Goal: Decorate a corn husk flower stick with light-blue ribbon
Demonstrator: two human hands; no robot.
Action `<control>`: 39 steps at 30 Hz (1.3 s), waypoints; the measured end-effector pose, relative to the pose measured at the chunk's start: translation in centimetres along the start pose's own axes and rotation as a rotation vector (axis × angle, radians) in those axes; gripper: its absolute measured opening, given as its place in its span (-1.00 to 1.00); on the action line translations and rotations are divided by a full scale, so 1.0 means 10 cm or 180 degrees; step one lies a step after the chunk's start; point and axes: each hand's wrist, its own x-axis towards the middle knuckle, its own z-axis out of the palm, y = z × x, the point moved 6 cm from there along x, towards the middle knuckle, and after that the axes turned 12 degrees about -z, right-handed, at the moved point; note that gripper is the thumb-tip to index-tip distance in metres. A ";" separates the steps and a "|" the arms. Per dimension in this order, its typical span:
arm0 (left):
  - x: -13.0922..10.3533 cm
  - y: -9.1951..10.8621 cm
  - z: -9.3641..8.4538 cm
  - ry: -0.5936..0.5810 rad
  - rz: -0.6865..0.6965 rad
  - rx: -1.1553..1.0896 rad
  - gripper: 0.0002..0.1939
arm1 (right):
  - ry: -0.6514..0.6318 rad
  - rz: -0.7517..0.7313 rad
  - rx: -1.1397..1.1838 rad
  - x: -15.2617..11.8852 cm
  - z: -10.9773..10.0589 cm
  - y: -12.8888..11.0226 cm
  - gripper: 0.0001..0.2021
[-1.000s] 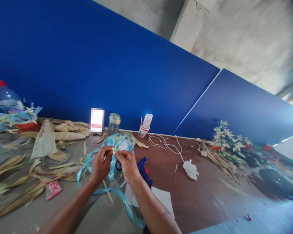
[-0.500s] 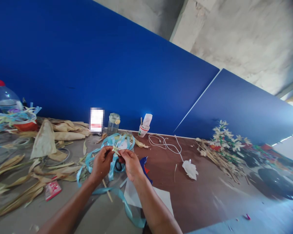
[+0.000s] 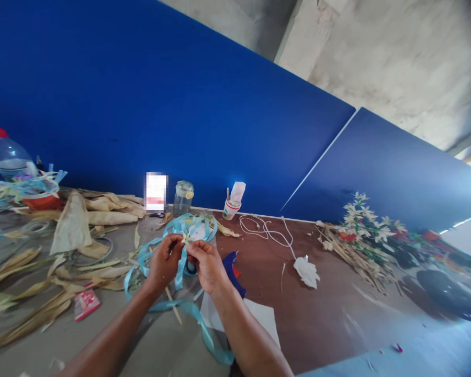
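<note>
Between my two hands is a small pale star-shaped flower (image 3: 186,239), held by the fingertips. My left hand (image 3: 168,257) has its fingers closed in a pinch on the flower's left side. My right hand (image 3: 205,263) is also pinched, just below and right of the flower; what lies between those fingertips is too small to make out. Light blue ribbon (image 3: 198,314) loops behind the hands and trails down between my forearms. Part of a black ring-shaped thing (image 3: 190,266) shows under the right fingers. A thin stick (image 3: 174,306) lies between the forearms.
Dried husks (image 3: 110,219) cover the left side, with a red packet (image 3: 87,305) nearby. A glass jar (image 3: 183,200) and a white cup (image 3: 231,210) stand by the blue partition. A white cable (image 3: 290,243), crumpled tissue (image 3: 306,272) and white flowers (image 3: 363,220) are farther right.
My right hand has shifted slightly left and its fingertips have moved from beside the flower to just below it. My left hand remains at the flower, nearly unmoved.
</note>
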 end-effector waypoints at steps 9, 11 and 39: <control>0.00 -0.01 0.02 -0.0057 -0.0148 -0.0164 -0.86 | -0.0007 0.0052 0.0152 0.02 0.04 0.06 -0.88; 0.00 -0.02 0.03 -0.0092 -0.0169 -0.0200 -0.86 | 0.0017 0.0045 0.0171 0.02 0.04 0.07 -0.88; 0.04 0.01 0.09 -0.0571 -0.0234 -0.0856 -0.82 | -0.0370 -0.0129 -0.0441 0.26 0.07 -0.26 -0.79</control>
